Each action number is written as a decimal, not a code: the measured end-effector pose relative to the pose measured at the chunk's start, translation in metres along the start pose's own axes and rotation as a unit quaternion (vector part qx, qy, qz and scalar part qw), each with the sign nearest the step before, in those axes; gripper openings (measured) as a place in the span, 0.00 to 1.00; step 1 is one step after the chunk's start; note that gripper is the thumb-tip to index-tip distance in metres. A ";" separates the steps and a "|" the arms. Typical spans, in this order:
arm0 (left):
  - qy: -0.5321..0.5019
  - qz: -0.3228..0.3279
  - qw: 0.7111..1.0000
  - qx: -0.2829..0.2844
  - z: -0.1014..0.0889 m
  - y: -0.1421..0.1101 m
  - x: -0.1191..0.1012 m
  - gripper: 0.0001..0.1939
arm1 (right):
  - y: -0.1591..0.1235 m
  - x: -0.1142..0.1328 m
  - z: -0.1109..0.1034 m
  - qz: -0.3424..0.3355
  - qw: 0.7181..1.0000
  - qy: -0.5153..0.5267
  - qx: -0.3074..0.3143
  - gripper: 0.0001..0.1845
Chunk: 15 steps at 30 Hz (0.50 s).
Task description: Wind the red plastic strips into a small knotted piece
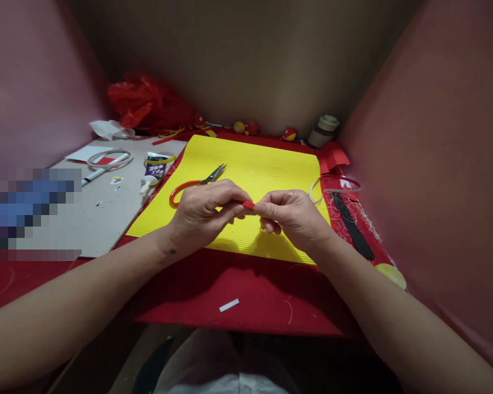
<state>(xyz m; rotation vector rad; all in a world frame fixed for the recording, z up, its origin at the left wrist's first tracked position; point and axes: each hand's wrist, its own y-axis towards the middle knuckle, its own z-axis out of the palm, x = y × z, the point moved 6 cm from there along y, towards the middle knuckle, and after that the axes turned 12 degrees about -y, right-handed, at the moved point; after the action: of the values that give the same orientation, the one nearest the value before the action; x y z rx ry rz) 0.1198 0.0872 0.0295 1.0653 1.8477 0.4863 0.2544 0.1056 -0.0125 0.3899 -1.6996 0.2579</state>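
Between my two hands is a small red ribbed strip (248, 205), perhaps corrugated paper. My left hand (207, 210) pinches its left end between thumb and fingers. From the other side my right hand (293, 213) pinches the right end, its lower fingers curled. Both hands are above a yellow corrugated sheet (263, 158). Scissors (205, 180) with orange-red handles lie on the sheet, just beyond my left hand, which partly covers one handle.
A grey board (119, 202) at left bears a glue tube (155, 167) and a coiled pale strip (109, 160). A red plastic bag (148, 101), small red-and-yellow balls (288, 134) and a jar (324, 131) stand behind. A black strip (353, 227) lies right; a white strip (229, 305) in front.
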 end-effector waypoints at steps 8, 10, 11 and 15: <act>0.248 0.121 0.960 0.035 0.005 -0.002 -0.005 0.06 | -0.004 0.004 -0.001 0.040 0.996 -0.057 -0.063 0.18; 0.270 0.140 0.951 0.056 0.009 -0.004 -0.006 0.06 | -0.004 0.003 0.000 0.044 0.995 -0.057 -0.076 0.18; 0.280 0.145 0.947 0.066 0.011 -0.005 -0.007 0.07 | -0.005 0.003 0.000 0.046 0.994 -0.056 -0.082 0.18; 0.247 0.115 0.961 0.051 0.008 -0.003 -0.010 0.08 | -0.004 0.003 0.000 0.027 0.995 -0.037 -0.083 0.16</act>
<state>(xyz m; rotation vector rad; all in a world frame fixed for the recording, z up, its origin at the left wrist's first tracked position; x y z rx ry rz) 0.1271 0.0766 0.0290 1.3247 2.2083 0.8631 0.2554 0.1012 -0.0098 0.2324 -1.7919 0.1416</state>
